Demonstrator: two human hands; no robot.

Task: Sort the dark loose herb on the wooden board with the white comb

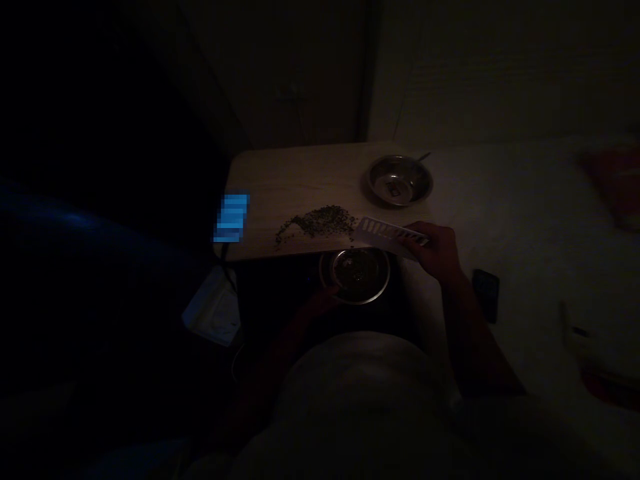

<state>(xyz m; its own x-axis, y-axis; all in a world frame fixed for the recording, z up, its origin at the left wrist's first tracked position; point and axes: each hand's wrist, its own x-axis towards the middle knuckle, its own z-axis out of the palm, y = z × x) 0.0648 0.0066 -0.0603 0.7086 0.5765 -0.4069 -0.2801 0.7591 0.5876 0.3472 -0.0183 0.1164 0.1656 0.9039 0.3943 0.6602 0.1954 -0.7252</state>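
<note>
The room is very dark. My right hand (437, 250) is closed on a flat white slotted plastic piece (385, 233), whose edge lies on a small wooden table (295, 173) beside a heap of small dark grains (315, 222). Just below the table's near edge, my left hand (325, 297) holds a round steel bowl (356, 273) by its rim. Some grains lie inside that bowl. A second steel bowl (400, 180) stands on the far right of the table.
A glowing blue screen (231, 217) sits at the table's left edge. A white box (213, 307) lies on the floor to the left. A dark phone (486, 293) rests on the pale bed (525, 220) at my right.
</note>
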